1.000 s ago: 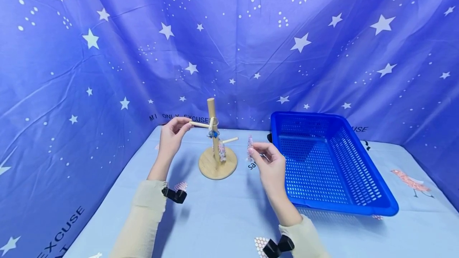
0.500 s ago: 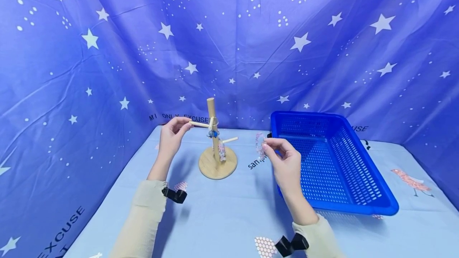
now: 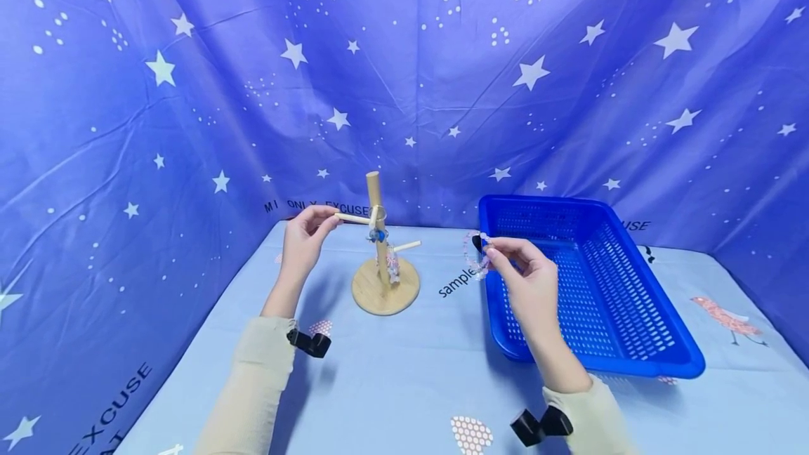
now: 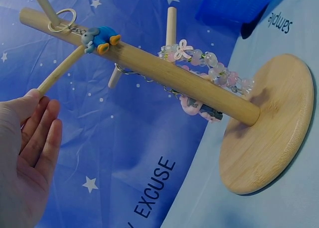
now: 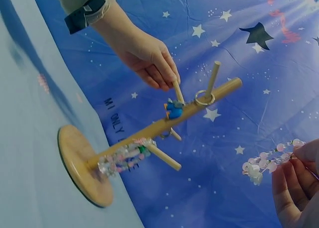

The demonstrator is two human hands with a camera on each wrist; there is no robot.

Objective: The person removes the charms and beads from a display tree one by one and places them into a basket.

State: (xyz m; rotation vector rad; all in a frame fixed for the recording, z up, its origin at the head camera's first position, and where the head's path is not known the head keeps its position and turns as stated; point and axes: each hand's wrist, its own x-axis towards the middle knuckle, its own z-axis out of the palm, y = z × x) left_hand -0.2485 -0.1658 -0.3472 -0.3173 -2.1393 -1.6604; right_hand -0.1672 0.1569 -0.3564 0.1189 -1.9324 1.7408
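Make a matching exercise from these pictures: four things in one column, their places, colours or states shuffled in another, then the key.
1. Left hand
2. Right hand
3. Elephant keychain
4. Basket

A. Hangs from an upper peg
B. Blue, with perforated walls
C. Pinches a side peg of the wooden stand
D. Holds a beaded bracelet

Pairs: 1-C, 2-D, 3-A, 4-B
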